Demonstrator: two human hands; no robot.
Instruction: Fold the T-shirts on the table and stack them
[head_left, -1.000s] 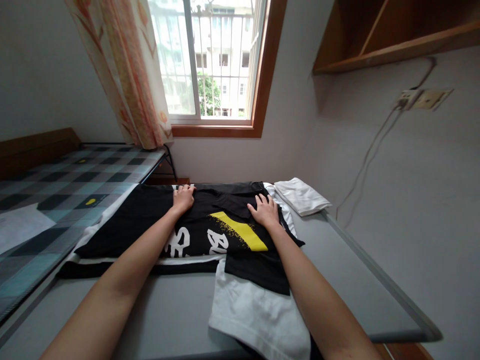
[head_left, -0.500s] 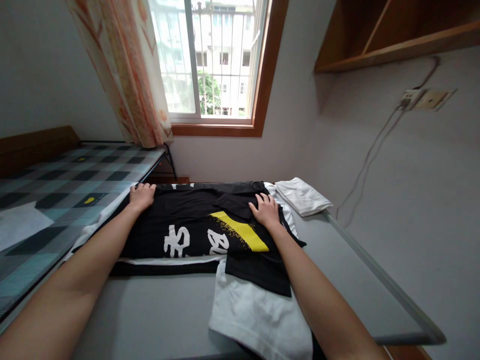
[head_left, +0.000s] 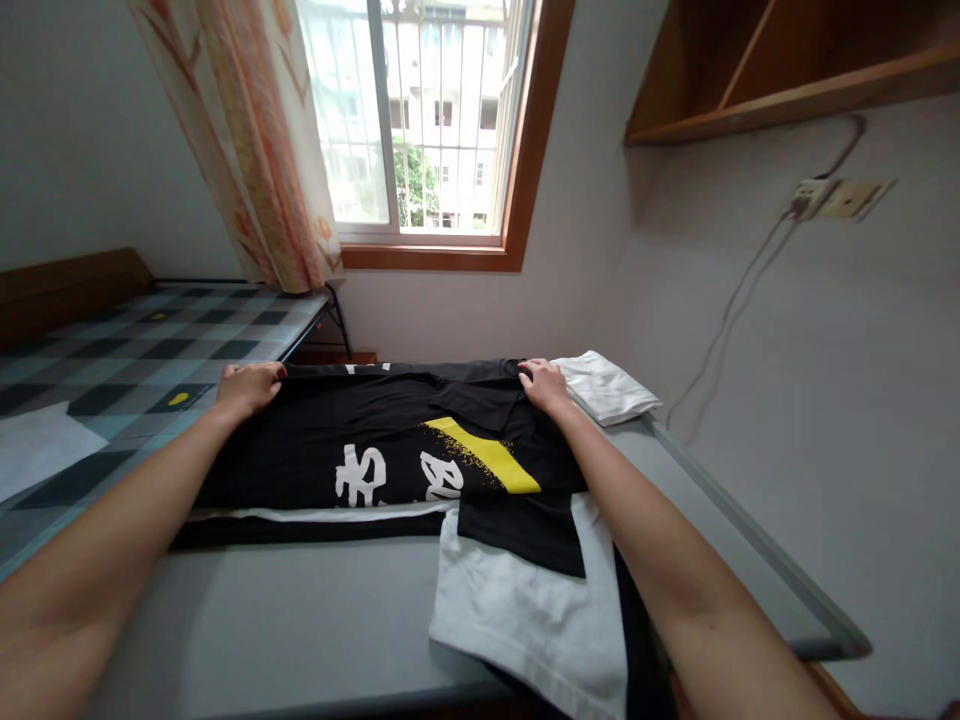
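A black T-shirt (head_left: 300,440) with white lettering and a yellow stripe lies sideways across the grey tabletop. Its far part is folded over, and white cloth shows along the near edge. My left hand (head_left: 253,388) is closed on the shirt's far left corner, thumb and fingers pinched at the edge. At the far right edge, my right hand (head_left: 546,386) pinches the same shirt near what looks like its collar. A black and white sleeve part (head_left: 525,600) spreads toward me and hangs over the table's near edge. Cloth inside both grips is partly hidden.
A folded white cloth (head_left: 609,388) lies at the table's far right corner. The grey table (head_left: 300,620) stands beside a bed with a checked cover (head_left: 225,320). A power cord (head_left: 731,300) runs down the right wall; a wooden shelf (head_left: 750,100) hangs above.
Both hands have gone from lying flat on the shirt to gripping its far edge. My left hand moved left, and my right hand moved slightly farther away. The shirt's ends have shifted inward.
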